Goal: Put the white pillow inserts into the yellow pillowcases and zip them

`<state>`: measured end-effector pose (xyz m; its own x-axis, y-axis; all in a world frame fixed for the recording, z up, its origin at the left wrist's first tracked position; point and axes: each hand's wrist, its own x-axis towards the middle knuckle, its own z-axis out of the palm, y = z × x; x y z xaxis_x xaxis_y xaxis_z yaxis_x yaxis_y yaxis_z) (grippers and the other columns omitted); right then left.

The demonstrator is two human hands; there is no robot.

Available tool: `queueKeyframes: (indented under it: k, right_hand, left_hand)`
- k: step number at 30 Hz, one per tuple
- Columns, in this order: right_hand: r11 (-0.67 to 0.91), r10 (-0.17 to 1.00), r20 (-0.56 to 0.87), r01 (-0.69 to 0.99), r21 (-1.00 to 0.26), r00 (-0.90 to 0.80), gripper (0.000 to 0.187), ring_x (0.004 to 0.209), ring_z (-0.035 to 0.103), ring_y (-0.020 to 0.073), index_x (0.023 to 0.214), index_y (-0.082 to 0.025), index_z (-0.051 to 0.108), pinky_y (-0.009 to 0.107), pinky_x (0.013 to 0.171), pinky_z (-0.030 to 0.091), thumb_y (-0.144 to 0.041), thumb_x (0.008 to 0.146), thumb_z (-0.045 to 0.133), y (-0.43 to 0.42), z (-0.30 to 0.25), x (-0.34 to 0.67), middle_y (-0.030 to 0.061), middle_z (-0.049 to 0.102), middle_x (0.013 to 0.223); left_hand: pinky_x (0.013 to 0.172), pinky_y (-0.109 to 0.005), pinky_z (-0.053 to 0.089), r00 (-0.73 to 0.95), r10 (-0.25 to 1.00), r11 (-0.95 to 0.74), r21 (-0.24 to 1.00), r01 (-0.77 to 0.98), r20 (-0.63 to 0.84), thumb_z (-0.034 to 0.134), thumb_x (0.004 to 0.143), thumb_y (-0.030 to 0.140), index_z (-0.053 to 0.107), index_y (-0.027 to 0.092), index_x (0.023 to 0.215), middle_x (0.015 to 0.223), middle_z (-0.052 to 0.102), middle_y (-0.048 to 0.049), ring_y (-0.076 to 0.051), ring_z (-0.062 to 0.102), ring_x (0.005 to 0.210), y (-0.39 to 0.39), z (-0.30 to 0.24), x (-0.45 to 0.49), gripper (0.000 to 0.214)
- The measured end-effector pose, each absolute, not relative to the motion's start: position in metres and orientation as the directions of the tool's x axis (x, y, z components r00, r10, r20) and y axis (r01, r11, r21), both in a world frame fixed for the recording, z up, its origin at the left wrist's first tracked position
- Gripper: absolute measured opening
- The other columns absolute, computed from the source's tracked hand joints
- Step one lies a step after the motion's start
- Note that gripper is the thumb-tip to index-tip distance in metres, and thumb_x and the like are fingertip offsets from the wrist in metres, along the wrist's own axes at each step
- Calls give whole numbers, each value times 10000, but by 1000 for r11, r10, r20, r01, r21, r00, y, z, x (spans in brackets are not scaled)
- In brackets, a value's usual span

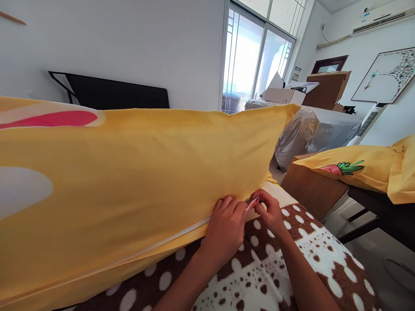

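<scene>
Yellow cushion [145, 172], long, set on its edge, spans the frame from the left border to right of centre; its lower edge rests on the spotted blanket [259, 272] at bottom centre. Your hands are close together at the cushion's lower right edge. Your left hand [227, 222] lies over the fabric, fingers bent; whether they close on it, you cannot tell from this angle. Your right hand [269, 211], just beside it, pinches a small red-and-white piece [252, 204] between thumb and fingers. A pale strip [181, 232], likely a zipper, runs from your left hand toward the lower left.

Step in hand, as judged: fine fingertip work at the right end of that seam. Whether it is opening or closing: undetermined. Next move probably calls for your left hand to steady the fabric while your right guides the small piece; loose cloth could snag there.

Farther off, at right of frame, a second cushion [372, 164] with a carrot print lies on a black seat [369, 198]. Beyond: plastic-wrapped goods [296, 134], an open carton [327, 88], a window [244, 47] at upper centre-right.
</scene>
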<state>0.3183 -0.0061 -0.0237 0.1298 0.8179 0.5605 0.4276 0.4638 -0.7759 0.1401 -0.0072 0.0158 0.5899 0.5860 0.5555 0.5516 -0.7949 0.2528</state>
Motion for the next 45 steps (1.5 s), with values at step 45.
queueKeyframes:
  k: [45]
  right_hand:
    - [212, 868, 486, 806, -553, 105, 442, 471, 406, 114, 494, -184, 531, 265, 486, 236, -543, 752, 547, -24, 116, 288, -2, 506, 464]
  left_hand:
    - [602, -178, 327, -338, 665, -235, 617, 751, 665, 413, 878, 335, 517, 188, 837, 678, 496, 46, -92, 441, 625, -85, 120, -165, 185]
